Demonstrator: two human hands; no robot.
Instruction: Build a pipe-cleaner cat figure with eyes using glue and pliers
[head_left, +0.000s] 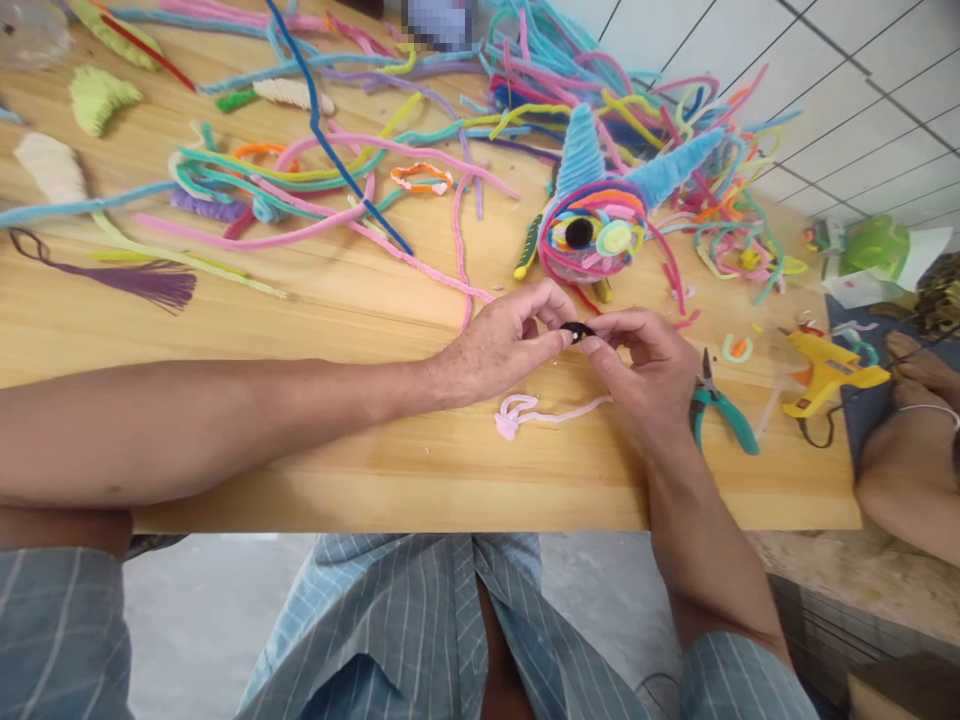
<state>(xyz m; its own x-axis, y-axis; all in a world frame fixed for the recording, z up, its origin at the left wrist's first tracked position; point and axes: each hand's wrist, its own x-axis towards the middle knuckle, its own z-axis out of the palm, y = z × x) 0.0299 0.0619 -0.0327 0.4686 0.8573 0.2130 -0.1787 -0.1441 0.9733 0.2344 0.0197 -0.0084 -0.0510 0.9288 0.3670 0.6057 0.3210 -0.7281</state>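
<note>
Between the fingertips of both hands is a small black piece (577,331) with a white dot on it; the fingers partly cover it. My left hand (504,338) pinches its left end, and my right hand (637,355) pinches the right end. Just beyond them lies a colourful pipe-cleaner figure (596,235) with two blue pointed ears, a black eye and a pale yellow-green one. A pale pink pipe cleaner (555,415), looped at one end, rests on the wooden table below my hands, partly under the right one.
Teal-handled pliers (724,412) and a yellow glue gun (829,372) lie to the right. Loose pipe cleaners (322,180) spread over the table's left and back, with a thick heap (555,60) by the tiled wall. A purple tassel (135,275) lies far left. Another person's arm (915,460) is at right.
</note>
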